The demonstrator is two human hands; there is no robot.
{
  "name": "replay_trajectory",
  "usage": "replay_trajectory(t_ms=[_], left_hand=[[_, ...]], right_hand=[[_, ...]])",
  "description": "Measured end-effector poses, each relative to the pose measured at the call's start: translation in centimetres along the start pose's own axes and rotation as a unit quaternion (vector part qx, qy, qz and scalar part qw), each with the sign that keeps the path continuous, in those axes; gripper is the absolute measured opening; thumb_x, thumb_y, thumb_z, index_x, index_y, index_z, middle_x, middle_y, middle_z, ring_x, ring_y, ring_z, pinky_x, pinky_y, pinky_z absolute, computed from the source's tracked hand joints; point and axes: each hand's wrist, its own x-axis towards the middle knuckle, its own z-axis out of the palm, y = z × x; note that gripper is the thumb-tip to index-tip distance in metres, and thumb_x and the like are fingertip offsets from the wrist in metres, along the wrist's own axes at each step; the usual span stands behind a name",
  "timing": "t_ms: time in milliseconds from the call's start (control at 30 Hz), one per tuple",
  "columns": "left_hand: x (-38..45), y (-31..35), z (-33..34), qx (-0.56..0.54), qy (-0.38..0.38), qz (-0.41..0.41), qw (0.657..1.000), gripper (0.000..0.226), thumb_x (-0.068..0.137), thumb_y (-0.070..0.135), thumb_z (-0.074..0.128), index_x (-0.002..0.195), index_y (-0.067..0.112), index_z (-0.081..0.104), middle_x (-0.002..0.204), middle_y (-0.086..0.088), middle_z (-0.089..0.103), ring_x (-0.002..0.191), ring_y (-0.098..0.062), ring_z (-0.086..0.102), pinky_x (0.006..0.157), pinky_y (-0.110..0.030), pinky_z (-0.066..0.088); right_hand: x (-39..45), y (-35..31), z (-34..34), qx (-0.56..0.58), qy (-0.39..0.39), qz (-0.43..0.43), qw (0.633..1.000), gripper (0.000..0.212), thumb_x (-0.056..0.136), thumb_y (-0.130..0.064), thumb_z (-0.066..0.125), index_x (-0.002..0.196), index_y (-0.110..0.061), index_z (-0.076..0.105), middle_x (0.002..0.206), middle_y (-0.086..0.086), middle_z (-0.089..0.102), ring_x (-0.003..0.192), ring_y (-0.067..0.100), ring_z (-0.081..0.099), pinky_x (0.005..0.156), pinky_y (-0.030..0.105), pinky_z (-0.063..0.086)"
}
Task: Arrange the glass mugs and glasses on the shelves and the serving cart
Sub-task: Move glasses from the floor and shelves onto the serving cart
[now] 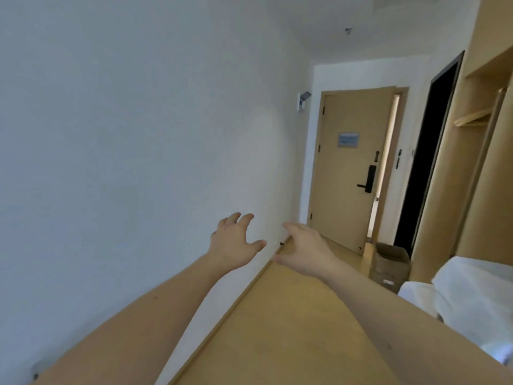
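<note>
Both arms reach out over the wooden floor, the left hand and right hand with fingers spread apart, holding nothing. No mugs, glasses, shelves or cart are in view, so finding them probably comes first. Farther off, a cardboard box stands open by the door, its contents hidden

A pale wall fills nine o'clock, a wooden door with a black handle stands at two, a cardboard box and white bedding lie at four.
</note>
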Motion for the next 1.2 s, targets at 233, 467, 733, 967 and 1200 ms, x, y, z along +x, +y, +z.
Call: replay_trajectory(t_ms=[233, 467, 733, 967, 1200], left_hand=[[10.0, 2.3, 3.7, -0.042, -0.035, 0.093, 0.994, 0.080, 0.089, 0.057, 0.063, 0.156, 0.030, 0.029, 0.163, -0.004, 0.026, 0.149, -0.028, 0.020, 0.117, -0.050, 0.029], [19.3, 4.1, 6.7, -0.070, -0.065, 0.181, 0.979, 0.081, 0.087, 0.059, 0.064, 0.155, 0.031, 0.031, 0.161, -0.002, 0.029, 0.148, -0.027, 0.023, 0.116, -0.046, 0.030], [26.5, 5.2, 11.6, -0.088, -0.107, 0.242, 0.960, 0.084, 0.083, 0.065, 0.061, 0.154, 0.030, 0.033, 0.163, -0.005, 0.028, 0.148, -0.031, 0.024, 0.117, -0.052, 0.030], [31.1, 8.3, 17.1, -0.123, -0.157, 0.256, 0.946, 0.076, 0.085, 0.059, 0.065, 0.150, 0.031, 0.039, 0.161, -0.007, 0.031, 0.146, -0.032, 0.027, 0.116, -0.050, 0.031], [36.2, 14.1, 22.8, -0.131, -0.182, 0.286, 0.931, 0.075, 0.091, 0.052, 0.065, 0.155, 0.028, 0.032, 0.163, -0.007, 0.026, 0.149, -0.033, 0.023, 0.119, -0.048, 0.028]], right_hand=[[4.9, 5.3, -0.8, -0.016, 0.052, 0.097, 0.994, 0.092, 0.080, -0.058, 0.072, 0.156, -0.027, 0.031, 0.157, 0.000, 0.037, 0.143, 0.027, 0.035, 0.113, 0.045, 0.038], [10.4, 8.6, -1.5, -0.037, 0.088, 0.173, 0.980, 0.094, 0.080, -0.058, 0.073, 0.156, -0.023, 0.030, 0.158, 0.001, 0.036, 0.142, 0.025, 0.037, 0.111, 0.043, 0.040], [13.7, 13.0, -1.2, -0.052, 0.110, 0.248, 0.961, 0.090, 0.078, -0.057, 0.075, 0.152, -0.025, 0.036, 0.153, -0.002, 0.042, 0.137, 0.023, 0.044, 0.108, 0.045, 0.045], [16.4, 18.6, -0.5, -0.060, 0.103, 0.279, 0.953, 0.088, 0.079, -0.055, 0.075, 0.153, -0.027, 0.036, 0.150, -0.002, 0.046, 0.133, 0.020, 0.046, 0.106, 0.042, 0.047], [19.6, 27.4, -1.0, -0.067, 0.118, 0.315, 0.939, 0.083, 0.081, -0.058, 0.073, 0.150, -0.031, 0.036, 0.150, -0.005, 0.045, 0.134, 0.022, 0.046, 0.104, 0.038, 0.045]])
